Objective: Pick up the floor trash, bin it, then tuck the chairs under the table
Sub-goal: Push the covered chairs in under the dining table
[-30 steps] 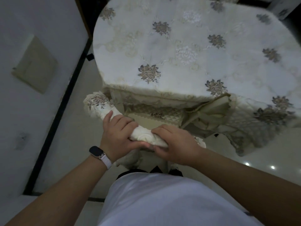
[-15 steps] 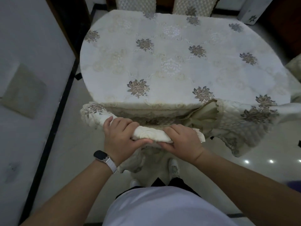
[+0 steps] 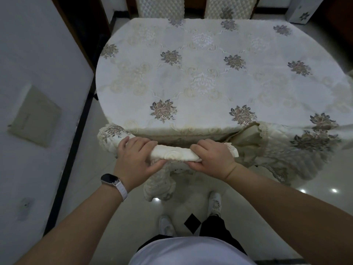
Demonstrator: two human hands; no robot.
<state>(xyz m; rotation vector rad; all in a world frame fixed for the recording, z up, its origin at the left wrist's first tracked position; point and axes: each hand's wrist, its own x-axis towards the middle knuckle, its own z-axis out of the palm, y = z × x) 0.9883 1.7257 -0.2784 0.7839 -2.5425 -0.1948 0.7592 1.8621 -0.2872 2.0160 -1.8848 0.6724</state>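
Note:
A chair point(image 3: 172, 155) with a cream embroidered cover stands right against the near edge of the table point(image 3: 200, 73), its seat hidden beneath the flowered cloth. My left hand point(image 3: 135, 159) grips the left part of the chair's top rail, thumb underneath. My right hand point(image 3: 211, 159) grips the right part of the same rail. Only the rail and a hanging piece of the back cover show. A second covered chair point(image 3: 298, 148) leans in at the table's right corner. No floor trash is visible.
A white wall point(image 3: 38, 92) with a dark skirting strip runs close on the left. Two quilted chair backs point(image 3: 160, 6) stand at the table's far side. My feet point(image 3: 214, 203) are on glossy tile just behind the chair.
The chair has slid forward under the table with both hands on its rail; its seat, visible a second ago, is now hidden. My view has lifted, showing the whole tabletop.

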